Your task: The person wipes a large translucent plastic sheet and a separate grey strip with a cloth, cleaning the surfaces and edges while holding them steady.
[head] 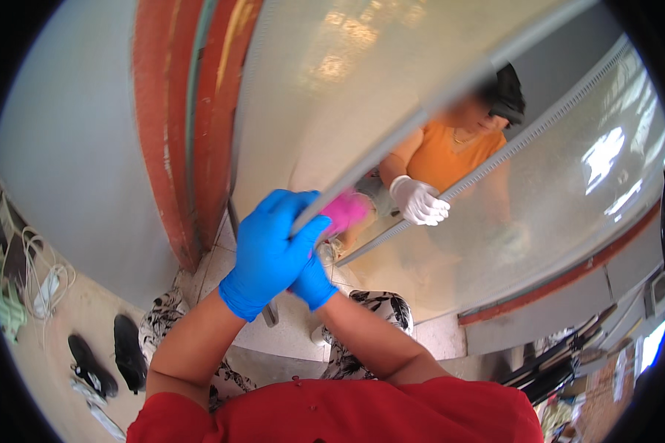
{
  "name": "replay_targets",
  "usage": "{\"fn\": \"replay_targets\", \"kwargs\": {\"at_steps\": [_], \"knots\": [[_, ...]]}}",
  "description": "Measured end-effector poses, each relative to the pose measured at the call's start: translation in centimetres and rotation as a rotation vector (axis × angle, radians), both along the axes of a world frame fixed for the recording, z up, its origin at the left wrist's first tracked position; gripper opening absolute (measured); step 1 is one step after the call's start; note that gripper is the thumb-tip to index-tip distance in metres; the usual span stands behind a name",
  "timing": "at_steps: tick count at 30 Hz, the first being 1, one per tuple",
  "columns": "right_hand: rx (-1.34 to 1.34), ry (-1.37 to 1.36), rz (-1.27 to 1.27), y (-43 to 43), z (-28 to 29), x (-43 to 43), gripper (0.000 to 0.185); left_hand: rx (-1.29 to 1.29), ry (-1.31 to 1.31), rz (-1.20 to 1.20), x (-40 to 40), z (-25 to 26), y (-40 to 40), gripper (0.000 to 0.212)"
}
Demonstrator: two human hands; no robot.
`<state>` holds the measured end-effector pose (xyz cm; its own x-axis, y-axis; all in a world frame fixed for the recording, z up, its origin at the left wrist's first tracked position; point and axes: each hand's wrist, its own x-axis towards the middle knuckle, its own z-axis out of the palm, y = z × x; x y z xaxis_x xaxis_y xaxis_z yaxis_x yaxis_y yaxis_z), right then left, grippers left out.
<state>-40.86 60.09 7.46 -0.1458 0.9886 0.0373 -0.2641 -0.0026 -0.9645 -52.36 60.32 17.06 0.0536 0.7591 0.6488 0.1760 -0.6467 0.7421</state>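
My left hand, in a blue glove, is closed over the grey edge strip of a glossy panel, its thumb on the near side. Below and partly behind it, my right hand wears a matching glove; its fingers are hidden. Just beyond both hands is a blurred pink cloth-like item, partly covered by the strip. Which hand touches it cannot be made out.
A co-worker in an orange top rests a white-gloved hand on the ridged edge of a second, see-through panel. A worn red frame stands at left. Black shoes and a tangled white cable lie on the floor.
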Motion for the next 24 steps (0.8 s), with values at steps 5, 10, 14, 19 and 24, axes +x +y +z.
{"fn": "replay_targets", "kwargs": {"at_steps": [5, 10, 14, 19, 24], "knots": [[0.269, -0.388, 0.025, -1.6, -4.9, 0.2, 0.037, 0.029, 0.131, -0.02, 0.4, -0.9, -1.5, 0.035], [0.114, 0.234, -0.272, 3.6, 10.1, 5.1, 0.045, 0.007, 0.204, 0.037, -0.9, -2.5, -1.7, 0.055], [0.314, 0.137, -0.478, 6.7, 19.2, 8.7, 0.049, 0.002, 0.267, -0.07, -1.7, -2.8, -2.5, 0.059], [0.086, -0.437, -0.483, 7.4, 7.8, 12.7, 0.049, 0.068, 0.247, -0.245, -2.1, -3.8, -3.6, 0.062], [-0.286, -0.931, -0.262, 4.4, -7.3, 15.9, 0.049, 0.08, 0.275, -0.392, -1.9, -4.5, -3.7, 0.062]]}}
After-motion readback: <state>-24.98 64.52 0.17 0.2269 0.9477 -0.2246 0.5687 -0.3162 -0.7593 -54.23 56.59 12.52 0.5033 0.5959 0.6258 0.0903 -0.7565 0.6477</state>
